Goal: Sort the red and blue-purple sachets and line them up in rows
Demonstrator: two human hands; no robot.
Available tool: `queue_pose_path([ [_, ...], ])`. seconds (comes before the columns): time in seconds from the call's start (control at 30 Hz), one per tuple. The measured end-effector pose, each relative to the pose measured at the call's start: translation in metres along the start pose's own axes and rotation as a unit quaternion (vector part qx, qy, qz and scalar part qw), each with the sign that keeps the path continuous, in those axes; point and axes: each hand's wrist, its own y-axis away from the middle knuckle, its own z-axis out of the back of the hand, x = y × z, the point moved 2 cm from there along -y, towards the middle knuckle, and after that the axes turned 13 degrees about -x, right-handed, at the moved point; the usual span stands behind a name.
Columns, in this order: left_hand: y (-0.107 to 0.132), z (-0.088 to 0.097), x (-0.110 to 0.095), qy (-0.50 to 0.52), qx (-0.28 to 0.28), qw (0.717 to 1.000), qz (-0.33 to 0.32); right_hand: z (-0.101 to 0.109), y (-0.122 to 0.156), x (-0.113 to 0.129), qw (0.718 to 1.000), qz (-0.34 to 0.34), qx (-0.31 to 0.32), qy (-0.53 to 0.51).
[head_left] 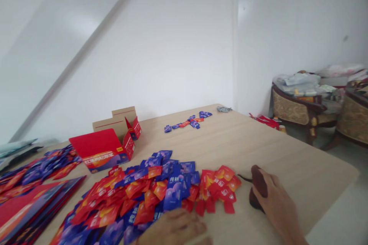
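A wide heap of small red and blue sachets lies across the near part of the light wooden table. My left hand rests palm-down at the heap's near edge, touching the closest sachets; it is blurred and grips nothing that I can see. My right hand lies on the table just right of the heap, curled around a small dark object whose shape I cannot make out. A thin dark strip sticks out from it toward the sachets.
An open red carton with raised cardboard flaps stands behind the heap. Flat red cartons are stacked at the left, with more sachets behind them. A few sachets lie at the far end. Upholstered chairs piled with clutter stand at the right.
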Motion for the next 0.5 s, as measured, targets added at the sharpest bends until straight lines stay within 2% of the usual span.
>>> queue_pose_path([
  [0.03, -0.023, 0.004, 0.018, -0.044, 0.007, 0.999, -0.024, -0.001, 0.001, -0.001, 1.0, 0.006, -0.002, 0.002],
  [0.1, -0.068, 0.004, 0.062, -0.121, 0.034, 0.992, 0.004, -0.003, 0.002, -0.002, 1.0, 0.018, -0.004, 0.004],
  [0.17, -0.108, -0.009, 0.116, -0.156, 0.083, 0.978, 0.111, -0.005, 0.004, -0.005, 1.0, 0.024, -0.005, 0.005],
  [0.2, -0.124, -0.02, 0.146, -0.163, 0.105, 0.964, 0.182, -0.006, 0.004, -0.006, 1.0, 0.023, -0.004, 0.006],
  [0.37, -0.186, -0.097, 0.284, -0.18, 0.113, 0.919, 0.331, -0.01, 0.004, -0.017, 1.0, 0.02, 0.006, -0.003],
  [0.43, -0.203, -0.125, 0.329, -0.179, 0.106, 0.898, 0.387, -0.011, 0.003, -0.02, 1.0, 0.025, 0.004, -0.014],
  [0.5, -0.218, -0.15, 0.364, -0.174, 0.096, 0.88, 0.432, -0.012, 0.003, -0.021, 0.999, 0.026, -0.002, -0.024],
])
